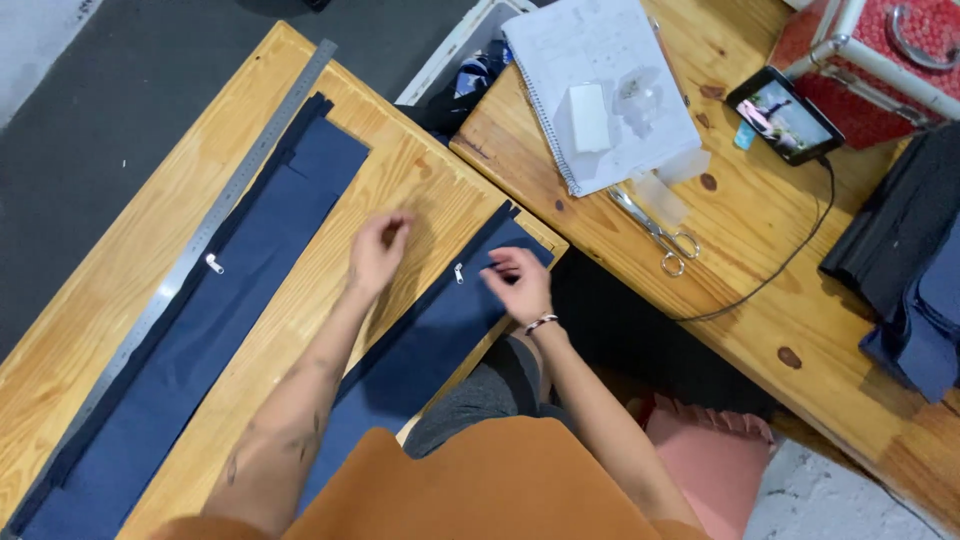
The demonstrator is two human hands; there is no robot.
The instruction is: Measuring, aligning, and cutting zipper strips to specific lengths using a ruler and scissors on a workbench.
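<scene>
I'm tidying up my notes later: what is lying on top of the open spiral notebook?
On the spiral notebook lie a white rectangular block and a crumpled clear plastic piece. The page parts beneath them are hidden.

The person is leaning over a wooden bench (420,190), both hands hovering above it. The left hand (377,252) is hanging loosely over bare wood, between two long navy fabric strips. The right hand (520,283) is resting its fingers (497,268) on the nearer navy strip (440,325), just beside a small silver zipper pull (459,273) near the bench's far right corner. The other navy strip (230,300) is lying along the left edge beside a long steel ruler (215,215). On the adjoining bench (760,250), scissors (660,235) are lying near a spiral notebook (600,90) and a phone (783,115).
</scene>
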